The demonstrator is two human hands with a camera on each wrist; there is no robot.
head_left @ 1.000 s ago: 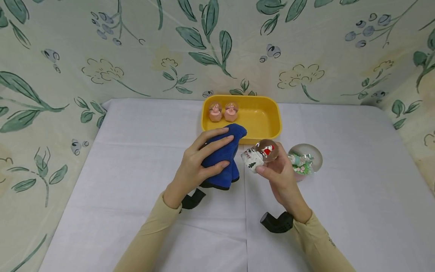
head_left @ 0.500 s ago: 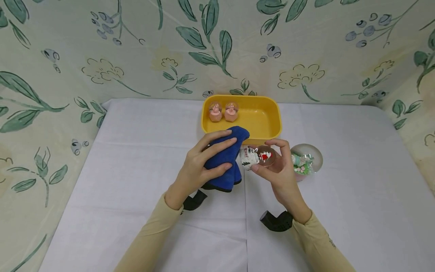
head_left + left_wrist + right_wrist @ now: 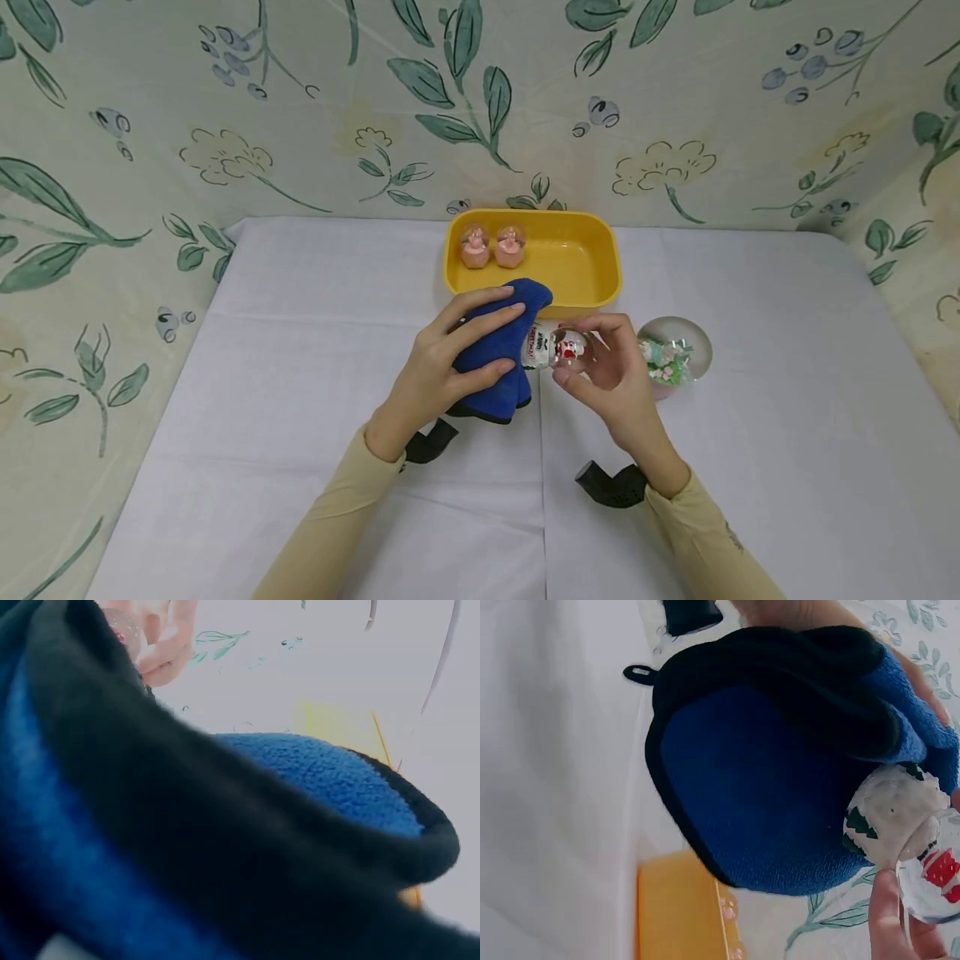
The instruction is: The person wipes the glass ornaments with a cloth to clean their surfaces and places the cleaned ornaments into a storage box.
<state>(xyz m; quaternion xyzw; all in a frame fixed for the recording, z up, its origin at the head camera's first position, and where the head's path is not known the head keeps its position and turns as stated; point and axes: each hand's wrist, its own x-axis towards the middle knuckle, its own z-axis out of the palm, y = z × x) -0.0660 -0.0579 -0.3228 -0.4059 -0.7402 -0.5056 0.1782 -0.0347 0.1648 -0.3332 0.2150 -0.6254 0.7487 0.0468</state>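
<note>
Snow globe (image 3: 557, 347), tipped sideways: base (image 3: 535, 346) pointing left at blue cloth (image 3: 487, 354), dome (image 3: 572, 350) pinched by half-curled right hand (image 3: 624, 387); left hand (image 3: 435, 357), loosely spread, gripping cloth.

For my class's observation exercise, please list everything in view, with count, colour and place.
Tray: 1, yellow, at the table's far side
Small globes: 2, clear with pink, in the tray's left part
Large globe: 1, clear with pink base, on the table, partly hidden
Held globe: 1, clear with white base, red inside, base toward the cloth
Cloth: 1, blue with black edging, before the tray
Table cover: 1, white, under everything
Backdrop: patterned, pale with green leaves, behind
Wrist attachments: 2, black, one per wrist
Sleeves: 2, beige, on both arms
Left grip: 1, bare, holding the cloth
Right grip: 1, bare, holding the white-based globe
</note>
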